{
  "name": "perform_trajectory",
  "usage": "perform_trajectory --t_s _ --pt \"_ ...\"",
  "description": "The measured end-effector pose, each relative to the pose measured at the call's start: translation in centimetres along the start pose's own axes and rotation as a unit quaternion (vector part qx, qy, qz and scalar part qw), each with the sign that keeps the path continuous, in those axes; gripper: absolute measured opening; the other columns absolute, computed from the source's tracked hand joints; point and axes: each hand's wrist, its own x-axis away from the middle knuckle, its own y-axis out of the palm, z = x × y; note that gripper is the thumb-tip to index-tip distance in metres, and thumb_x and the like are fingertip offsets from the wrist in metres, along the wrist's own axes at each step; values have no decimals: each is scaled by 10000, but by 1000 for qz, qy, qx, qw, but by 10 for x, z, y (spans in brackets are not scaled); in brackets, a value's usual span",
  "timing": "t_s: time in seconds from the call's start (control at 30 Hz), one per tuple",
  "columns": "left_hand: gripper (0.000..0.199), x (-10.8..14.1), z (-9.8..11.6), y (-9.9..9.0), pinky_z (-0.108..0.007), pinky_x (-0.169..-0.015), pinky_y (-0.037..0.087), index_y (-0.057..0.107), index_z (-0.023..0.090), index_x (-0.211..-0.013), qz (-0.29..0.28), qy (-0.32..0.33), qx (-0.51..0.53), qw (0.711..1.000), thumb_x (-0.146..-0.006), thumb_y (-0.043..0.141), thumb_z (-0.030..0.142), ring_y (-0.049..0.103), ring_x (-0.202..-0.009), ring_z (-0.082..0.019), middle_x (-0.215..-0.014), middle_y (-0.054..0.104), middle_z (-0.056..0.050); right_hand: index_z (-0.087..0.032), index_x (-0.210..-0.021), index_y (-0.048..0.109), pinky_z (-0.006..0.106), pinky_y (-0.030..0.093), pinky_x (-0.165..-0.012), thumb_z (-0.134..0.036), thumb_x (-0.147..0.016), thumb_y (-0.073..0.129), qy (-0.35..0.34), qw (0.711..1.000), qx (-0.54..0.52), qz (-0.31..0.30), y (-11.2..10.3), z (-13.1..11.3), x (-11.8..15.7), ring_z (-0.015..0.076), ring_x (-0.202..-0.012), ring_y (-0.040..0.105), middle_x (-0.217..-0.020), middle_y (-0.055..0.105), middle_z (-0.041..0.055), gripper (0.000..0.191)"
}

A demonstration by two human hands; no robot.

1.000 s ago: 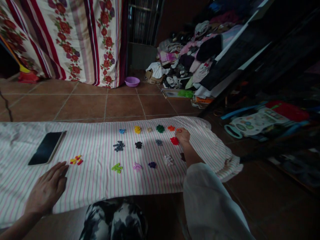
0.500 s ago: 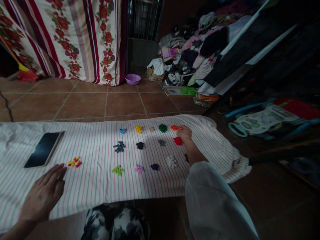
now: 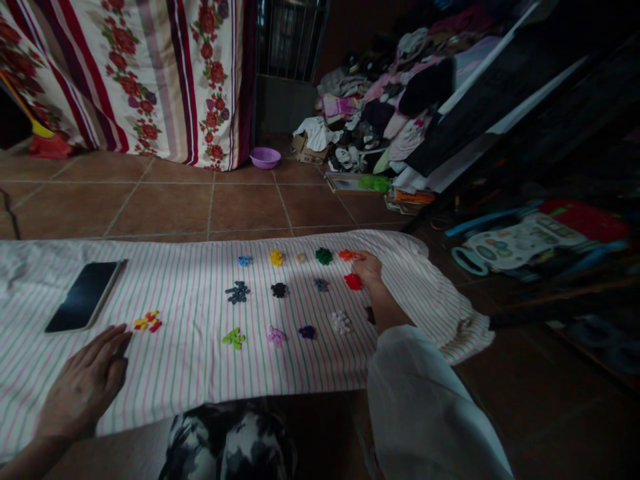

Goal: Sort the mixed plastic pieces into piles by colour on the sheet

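Observation:
My right hand (image 3: 369, 268) reaches to the far right of the striped cloth (image 3: 190, 373). Its fingers are pinched at the edge of a pile of small orange toy bricks (image 3: 345, 255), and an orange bit shows at the fingertips. A red pile (image 3: 353, 282) lies just below that hand, and a dark green pile (image 3: 323, 256) is to its left. My left hand (image 3: 87, 380) rests flat on the cloth with its fingers out and nothing in it. Close to its fingertips is a mixed pile of red and yellow bricks (image 3: 148, 321).
Several more colour piles stand in rows, among them yellow (image 3: 277, 257), dark grey (image 3: 238, 292), lime green (image 3: 234, 338) and white (image 3: 342, 323). A tablet (image 3: 84, 297) lies at left. Beyond are a purple basin (image 3: 265, 158) and heaped clothes (image 3: 380, 113).
The whole view has shifted slightly. My right hand stays at the orange pile with its fingers at the edge, and my left hand keeps its place.

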Motion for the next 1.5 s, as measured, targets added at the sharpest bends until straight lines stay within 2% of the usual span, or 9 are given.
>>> perform_trajectory --t_s 0.13,0.43,0.57,0.7,0.83,1.0,1.13,1.23,1.5 --pt "466 0 -1 0 -447 -1061 410 537 180 -1195 -3 0 -10 1000 -856 292 386 511 -1280 -272 -1309 590 -157 -177 -803 695 368 508 -862 -174 -679 498 24 998 59 7 -9 -11 8 240 -862 679 -841 730 82 233" --pt "431 -4 9 -8 -453 -991 460 589 133 -1163 31 22 -22 999 -882 320 319 536 -1244 -283 -1282 614 -158 -178 -853 723 351 492 -860 -227 -697 485 -23 997 72 -26 -15 -42 35 235 -885 664 -914 737 82 289" --pt "399 -6 11 -8 -456 -1009 454 610 142 -1149 41 10 -6 999 -861 372 280 534 -1246 -278 -1265 629 -139 -179 -862 737 354 489 -872 -282 -709 493 -71 995 54 -45 -9 -58 45 233 -880 663 -910 737 83 306" --pt "386 -6 13 -8 -449 -1028 443 610 146 -1154 47 2 -5 999 -865 383 261 532 -1250 -265 -1266 631 -131 -175 -892 733 396 495 -874 -323 -729 505 -143 987 21 -68 4 -88 65 239 -868 659 -907 735 91 317" --pt "380 -6 15 -8 -433 -1038 437 615 137 -1143 50 2 -6 999 -869 373 243 531 -1250 -258 -1263 633 -130 -179 -917 722 384 511 -860 -336 -772 490 -222 967 -37 -117 27 -134 109 222 -880 657 -921 727 92 315" --pt "378 -7 16 -8 -429 -1046 430 616 142 -1146 50 -3 -2 999 -864 379 229 528 -1252 -259 -1274 628 -124 -188 -924 718 322 528 -794 -281 -814 496 -300 924 -120 -207 67 -190 197 189 -831 660 -899 714 69 265" --pt "378 -7 16 -9 -426 -1039 434 616 144 -1147 49 -8 -3 999 -859 382 216 527 -1252 -261 -1283 624 -114 -186 -943 714 298 520 -806 -164 -819 493 -350 863 -132 -338 103 -216 265 170 -855 658 -926 712 68 254" --pt "378 -7 17 -9 -427 -1039 433 614 149 -1153 48 -11 4 999 -856 391 215 522 -1256 -263 -1291 619 -110 -188 -984 707 298 510 -828 -125 -823 499 -364 835 -113 -398 126 -227 302 168 -880 648 -942 706 65 270" --pt "408 -8 18 -11 -425 -1042 419 605 137 -1201 34 -16 6 999 -874 376 222 501 -1278 -269 -1314 606 -107 -235 -1201 629 295 449 -942 -141 -874 461 -321 860 27 -396 162 -255 339 175 -1059 568 -1141 636 66 379"
